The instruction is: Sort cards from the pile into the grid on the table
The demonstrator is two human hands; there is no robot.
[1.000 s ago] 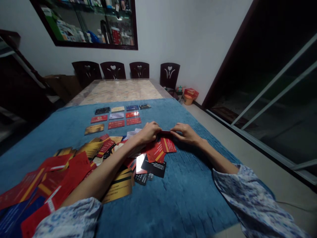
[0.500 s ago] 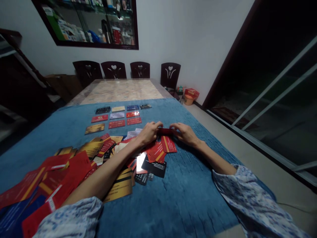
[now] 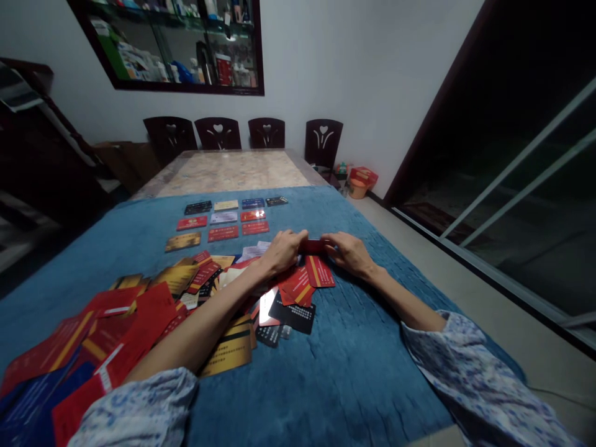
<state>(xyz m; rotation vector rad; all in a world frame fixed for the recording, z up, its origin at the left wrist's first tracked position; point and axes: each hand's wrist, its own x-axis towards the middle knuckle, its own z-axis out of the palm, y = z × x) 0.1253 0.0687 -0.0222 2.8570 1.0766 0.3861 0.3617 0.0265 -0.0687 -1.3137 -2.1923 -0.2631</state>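
A red card is held edge-on between both hands, just above the blue cloth. My left hand pinches its left end and my right hand pinches its right end. Directly below the hands lie loose red cards at the near edge of a messy heap of red, gold and black cards. Beyond the hands, several cards lie face up in neat rows on the cloth.
The cloth covers the near half of a long marble-topped table with dark chairs at its far end. A glass wall cabinet hangs above. A sliding glass door and an orange tub are on the right.
Both hands have held the red card between them the whole time and barely shifted. The view has drifted slightly.
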